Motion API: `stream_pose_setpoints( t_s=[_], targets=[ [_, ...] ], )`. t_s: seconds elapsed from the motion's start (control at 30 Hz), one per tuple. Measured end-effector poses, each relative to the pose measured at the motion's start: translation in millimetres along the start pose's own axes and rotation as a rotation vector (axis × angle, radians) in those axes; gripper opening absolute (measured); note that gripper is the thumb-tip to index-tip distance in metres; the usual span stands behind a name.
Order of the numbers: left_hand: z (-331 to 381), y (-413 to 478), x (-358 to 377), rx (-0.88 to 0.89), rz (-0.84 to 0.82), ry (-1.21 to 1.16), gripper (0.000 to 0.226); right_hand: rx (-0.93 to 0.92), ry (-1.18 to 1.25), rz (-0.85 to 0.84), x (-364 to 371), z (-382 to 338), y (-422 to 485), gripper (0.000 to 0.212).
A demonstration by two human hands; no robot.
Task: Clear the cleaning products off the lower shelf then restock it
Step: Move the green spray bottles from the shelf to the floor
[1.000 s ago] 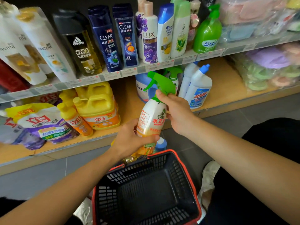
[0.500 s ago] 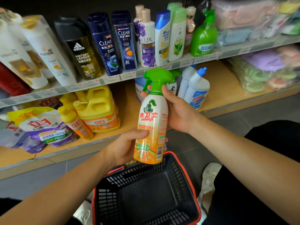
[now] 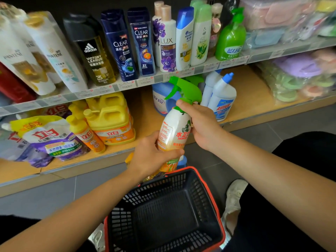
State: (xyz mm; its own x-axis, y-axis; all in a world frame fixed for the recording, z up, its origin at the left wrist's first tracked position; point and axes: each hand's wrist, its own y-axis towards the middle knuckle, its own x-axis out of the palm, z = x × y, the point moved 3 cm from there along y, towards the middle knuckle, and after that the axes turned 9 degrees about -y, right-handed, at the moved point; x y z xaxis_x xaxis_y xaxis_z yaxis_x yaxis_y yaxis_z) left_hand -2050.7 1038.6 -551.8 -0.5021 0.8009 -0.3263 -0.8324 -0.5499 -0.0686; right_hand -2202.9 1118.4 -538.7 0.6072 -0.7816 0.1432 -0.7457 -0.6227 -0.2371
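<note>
Green-triggered spray bottle tilts above the basket; left hand grips its body, right hand its neck.

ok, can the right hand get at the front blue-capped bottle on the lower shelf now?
Probably not yet: the right hand grips the neck of the spray bottle, which the left hand also holds. The blue-capped bottle stands just beyond it near the front of the lower shelf, with nothing between; once freed, it likely could.

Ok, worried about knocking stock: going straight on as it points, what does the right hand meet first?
Probably the blue-and-white plastic detergent jug, behind the green-triggered spray bottle the right hand grips; depth unclear.
</note>
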Motion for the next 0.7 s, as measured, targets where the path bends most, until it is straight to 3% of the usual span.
stream_pose_setpoints(
  t_s=[0.07, 0.17, 0.23, 0.37, 0.43, 0.57, 0.7],
  targets=[
    [-4, -1, 0, 0.066, 0.06, 0.183, 0.051, 0.002, -0.022, 0.082, 1, 4, -3, 0.01],
    [-9, 0, 2, 0.054, 0.061, 0.266, 0.057, -0.003, -0.009, 0.132, 2, 9, -5, 0.009],
    [-10, 3, 1, -0.01, -0.003, 0.174, 0.052, -0.011, -0.003, 0.113, 2, 11, -6, 0.01],
    [-7, 5, 3, -0.184, -0.26, -0.35, 0.043, -0.017, 0.035, -0.034, 2, 5, -5, 0.033],
    [-2, 2, 6, -0.231, -0.343, -0.494, 0.041, -0.007, 0.049, -0.101, 2, 0, -3, 0.036],
    [-2, 1, 9, -0.256, -0.363, -0.561, 0.045, -0.034, 0.041, -0.175, 4, -4, -7, 0.031],
    [-4, 1, 7, -0.202, -0.298, -0.507, 0.048, -0.145, -0.108, -0.112, 6, -2, -16, 0.024]
  ],
)
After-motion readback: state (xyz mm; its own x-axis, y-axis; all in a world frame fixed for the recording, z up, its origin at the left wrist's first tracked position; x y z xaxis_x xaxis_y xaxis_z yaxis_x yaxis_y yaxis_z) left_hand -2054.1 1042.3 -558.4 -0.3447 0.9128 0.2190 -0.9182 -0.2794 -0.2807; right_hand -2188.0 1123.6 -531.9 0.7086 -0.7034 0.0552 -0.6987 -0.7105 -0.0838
